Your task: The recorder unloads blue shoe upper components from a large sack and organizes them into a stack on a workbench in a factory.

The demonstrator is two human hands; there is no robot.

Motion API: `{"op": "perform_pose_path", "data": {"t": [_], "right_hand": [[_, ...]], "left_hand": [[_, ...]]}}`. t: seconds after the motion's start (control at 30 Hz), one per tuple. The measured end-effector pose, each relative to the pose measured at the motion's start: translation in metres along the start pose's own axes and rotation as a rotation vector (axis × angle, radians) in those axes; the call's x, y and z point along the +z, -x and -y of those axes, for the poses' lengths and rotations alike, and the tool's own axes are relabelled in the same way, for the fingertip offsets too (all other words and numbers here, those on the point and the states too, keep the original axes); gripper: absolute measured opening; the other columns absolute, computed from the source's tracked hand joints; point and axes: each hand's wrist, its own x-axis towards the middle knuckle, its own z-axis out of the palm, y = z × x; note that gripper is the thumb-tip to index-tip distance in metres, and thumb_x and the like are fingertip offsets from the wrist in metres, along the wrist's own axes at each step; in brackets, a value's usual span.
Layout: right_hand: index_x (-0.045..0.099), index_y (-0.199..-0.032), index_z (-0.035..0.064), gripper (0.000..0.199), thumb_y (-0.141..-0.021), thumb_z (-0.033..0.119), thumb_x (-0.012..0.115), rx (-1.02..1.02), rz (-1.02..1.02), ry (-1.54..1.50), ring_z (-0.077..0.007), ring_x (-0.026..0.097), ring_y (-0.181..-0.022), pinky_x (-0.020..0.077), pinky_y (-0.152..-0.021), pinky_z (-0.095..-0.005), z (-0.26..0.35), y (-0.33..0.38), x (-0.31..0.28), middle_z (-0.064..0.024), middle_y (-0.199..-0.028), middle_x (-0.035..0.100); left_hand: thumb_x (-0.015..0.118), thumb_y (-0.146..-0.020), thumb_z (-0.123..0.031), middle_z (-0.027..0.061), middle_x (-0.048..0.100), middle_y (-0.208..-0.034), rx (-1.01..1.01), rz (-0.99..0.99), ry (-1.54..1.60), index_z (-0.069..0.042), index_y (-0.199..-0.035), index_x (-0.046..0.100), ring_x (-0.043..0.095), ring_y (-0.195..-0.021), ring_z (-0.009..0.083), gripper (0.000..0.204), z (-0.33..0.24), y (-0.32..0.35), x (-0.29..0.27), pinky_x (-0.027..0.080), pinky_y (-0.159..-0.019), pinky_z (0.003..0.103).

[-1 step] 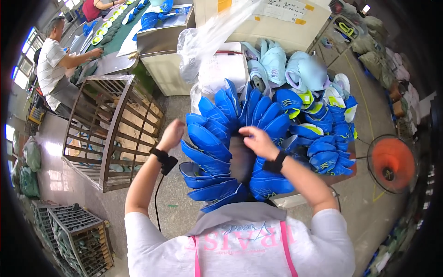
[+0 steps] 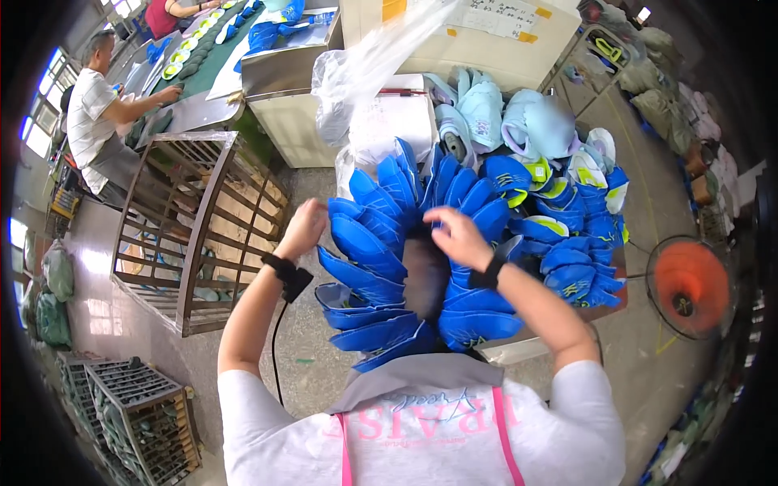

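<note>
A fan of several bright blue shoe uppers [image 2: 381, 243] stands in front of me, spread around a dark middle [image 2: 425, 279]. My left hand [image 2: 301, 229] grips the fan's upper left edge, with its back to the camera. My right hand [image 2: 458, 236] lies on top of the fan near the middle, its fingers curled onto an upper. Each wrist wears a black band, and a cable hangs from the left one. More blue uppers with yellow and white parts [image 2: 567, 219] are heaped to the right of the fan.
A wooden slatted crate [image 2: 203, 227] stands to my left and a wire crate [image 2: 146, 413] lower left. An orange fan [image 2: 689, 287] is on the right. Pale blue uppers [image 2: 519, 121] and a clear plastic bag [image 2: 365, 73] lie behind. A person [image 2: 97, 113] works at a green table [image 2: 215, 61].
</note>
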Motion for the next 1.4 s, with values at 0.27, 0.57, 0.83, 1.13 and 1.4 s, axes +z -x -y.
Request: {"op": "perform_pose_path", "data": {"t": [0.27,0.57,0.83,1.13,1.4], "right_hand": [[0.038,-0.129,0.0114,0.056,-0.076,0.010,0.054,-0.403,-0.026,0.932,-0.0281,0.056,-0.099,0.0484,-0.078,-0.0419,-0.011,-0.091,-0.026,-0.0094,-0.128,0.043],[0.064,-0.077,0.0088,0.012,-0.071,0.018,0.061,-0.362,-0.190,1.024,-0.0245,0.054,-0.085,0.0439,-0.066,-0.0360,-0.038,0.010,-0.059,-0.0087,-0.093,0.053],[0.065,-0.074,0.0044,0.020,-0.070,0.018,0.051,-0.683,0.078,1.262,-0.0236,0.051,-0.095,0.0383,-0.085,-0.0335,-0.048,0.019,-0.013,-0.0059,-0.081,0.059],[0.062,-0.074,0.0061,0.027,-0.074,0.033,0.063,-0.398,-0.092,0.985,-0.0231,0.056,-0.078,0.0442,-0.070,-0.0360,-0.061,0.037,-0.046,-0.0076,-0.073,0.061],[0.061,-0.077,0.0075,0.016,-0.076,0.018,0.049,-0.362,-0.154,1.050,-0.0261,0.061,-0.072,0.0483,-0.061,-0.0392,-0.065,0.007,-0.016,-0.0108,-0.073,0.061]], "left_hand": [[0.063,-0.072,-0.028,0.0093,0.033,-0.136,0.311,0.388,-0.719,-0.006,-0.120,0.047,0.029,-0.126,0.0318,0.055,-0.162,-0.049,0.067,0.042,-0.082,0.058],[0.067,-0.068,-0.030,0.0028,0.050,-0.113,0.031,0.437,-0.618,-0.011,-0.123,0.045,0.043,-0.109,0.0284,0.062,-0.139,-0.034,0.041,0.045,-0.084,0.046],[0.055,-0.075,-0.025,0.0078,0.062,-0.090,0.522,0.375,-0.847,-0.008,-0.078,0.064,0.050,-0.106,0.0249,0.020,-0.171,-0.063,0.119,0.034,-0.091,0.037],[0.057,-0.076,-0.029,0.0114,0.064,-0.082,0.029,0.522,-0.637,-0.010,-0.091,0.062,0.061,-0.084,0.0287,0.026,-0.136,-0.054,0.117,0.038,-0.081,0.044],[0.054,-0.076,-0.028,0.0136,0.063,-0.079,0.025,0.424,-0.223,-0.007,-0.074,0.065,0.060,-0.082,0.0279,0.024,-0.157,-0.061,0.159,0.044,-0.075,0.043]]}}
